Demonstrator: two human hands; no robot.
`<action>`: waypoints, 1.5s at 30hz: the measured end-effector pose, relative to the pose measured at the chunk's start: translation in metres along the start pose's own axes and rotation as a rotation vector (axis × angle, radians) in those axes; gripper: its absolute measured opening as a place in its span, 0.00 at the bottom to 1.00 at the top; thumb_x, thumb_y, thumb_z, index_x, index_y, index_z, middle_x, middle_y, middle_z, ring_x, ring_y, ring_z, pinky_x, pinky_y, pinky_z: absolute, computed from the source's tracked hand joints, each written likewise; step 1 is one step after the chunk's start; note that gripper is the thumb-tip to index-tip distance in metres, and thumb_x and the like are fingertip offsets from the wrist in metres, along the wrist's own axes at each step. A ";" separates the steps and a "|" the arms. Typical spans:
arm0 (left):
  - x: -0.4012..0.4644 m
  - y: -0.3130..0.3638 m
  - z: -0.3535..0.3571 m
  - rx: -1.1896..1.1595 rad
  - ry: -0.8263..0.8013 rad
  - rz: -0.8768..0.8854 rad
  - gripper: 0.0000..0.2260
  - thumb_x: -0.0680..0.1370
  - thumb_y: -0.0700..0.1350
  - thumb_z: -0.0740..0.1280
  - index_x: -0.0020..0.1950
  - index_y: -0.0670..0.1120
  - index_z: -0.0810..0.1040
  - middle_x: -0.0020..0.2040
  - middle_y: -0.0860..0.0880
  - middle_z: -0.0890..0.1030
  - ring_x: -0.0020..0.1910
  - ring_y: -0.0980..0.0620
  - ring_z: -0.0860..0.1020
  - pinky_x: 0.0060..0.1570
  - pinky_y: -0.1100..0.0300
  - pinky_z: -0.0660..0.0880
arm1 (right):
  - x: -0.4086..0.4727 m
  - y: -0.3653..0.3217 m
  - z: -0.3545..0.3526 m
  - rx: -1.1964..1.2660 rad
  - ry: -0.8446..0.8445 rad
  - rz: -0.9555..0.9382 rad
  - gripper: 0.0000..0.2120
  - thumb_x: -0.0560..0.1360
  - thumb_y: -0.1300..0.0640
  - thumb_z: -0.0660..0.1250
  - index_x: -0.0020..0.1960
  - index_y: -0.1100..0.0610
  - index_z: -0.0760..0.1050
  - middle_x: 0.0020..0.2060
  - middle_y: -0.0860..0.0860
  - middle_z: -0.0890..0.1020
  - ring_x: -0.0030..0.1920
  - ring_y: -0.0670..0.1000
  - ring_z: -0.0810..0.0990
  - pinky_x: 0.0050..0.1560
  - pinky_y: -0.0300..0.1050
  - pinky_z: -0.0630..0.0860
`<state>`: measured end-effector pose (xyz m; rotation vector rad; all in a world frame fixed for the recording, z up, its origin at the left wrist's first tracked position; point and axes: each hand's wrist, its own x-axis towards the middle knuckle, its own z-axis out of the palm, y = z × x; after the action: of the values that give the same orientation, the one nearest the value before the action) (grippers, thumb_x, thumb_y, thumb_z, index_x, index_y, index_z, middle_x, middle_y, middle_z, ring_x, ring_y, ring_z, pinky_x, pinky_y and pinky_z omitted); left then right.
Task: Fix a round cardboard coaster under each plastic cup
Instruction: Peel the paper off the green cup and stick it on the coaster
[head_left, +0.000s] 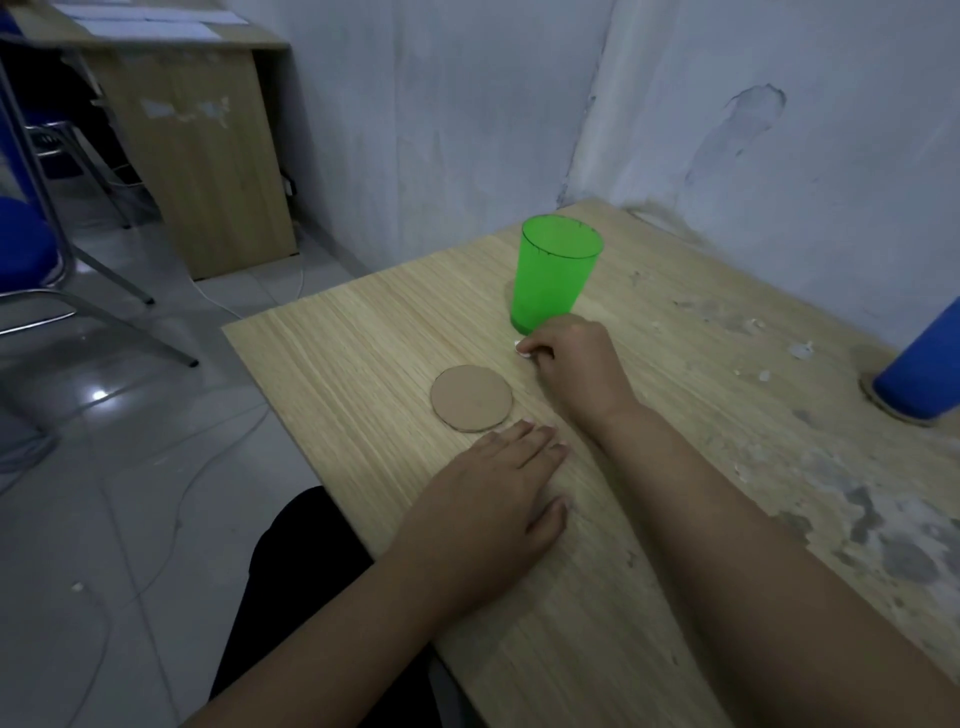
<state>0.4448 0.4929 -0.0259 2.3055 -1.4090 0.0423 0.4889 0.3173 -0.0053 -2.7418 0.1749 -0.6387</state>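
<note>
Blue cup (922, 371) looks already on its coaster; green cup (553, 275) not, loose coaster (471, 398) on table (332, 358); left hand (498, 499) flat, right hand (574, 358) pinching a white bit.

Left hand (498, 488) flat, fingers straight, palm down. Right hand (571, 358) curled, fingertips pinched together.
</note>
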 end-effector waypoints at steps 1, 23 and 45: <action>0.000 0.000 0.000 -0.004 0.005 -0.003 0.27 0.77 0.57 0.51 0.72 0.47 0.68 0.73 0.49 0.68 0.73 0.52 0.63 0.71 0.59 0.55 | -0.002 0.001 -0.005 0.051 0.000 -0.009 0.08 0.70 0.68 0.66 0.43 0.61 0.84 0.41 0.58 0.85 0.44 0.57 0.81 0.47 0.46 0.76; 0.012 0.007 -0.019 -0.606 0.321 -0.267 0.19 0.76 0.39 0.66 0.67 0.49 0.74 0.56 0.56 0.80 0.53 0.65 0.75 0.53 0.76 0.68 | -0.058 -0.009 -0.069 1.547 -0.117 0.670 0.10 0.65 0.73 0.63 0.33 0.63 0.81 0.33 0.56 0.84 0.32 0.49 0.83 0.34 0.37 0.80; 0.046 0.009 -0.027 -0.962 0.540 -0.288 0.14 0.75 0.33 0.67 0.48 0.51 0.83 0.42 0.53 0.83 0.39 0.57 0.81 0.32 0.61 0.79 | -0.057 -0.021 -0.057 1.548 0.012 0.616 0.07 0.70 0.75 0.62 0.41 0.67 0.76 0.32 0.54 0.84 0.32 0.47 0.82 0.35 0.35 0.79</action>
<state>0.4643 0.4613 0.0130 1.4894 -0.5939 -0.0798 0.4131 0.3322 0.0269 -1.0988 0.3197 -0.3262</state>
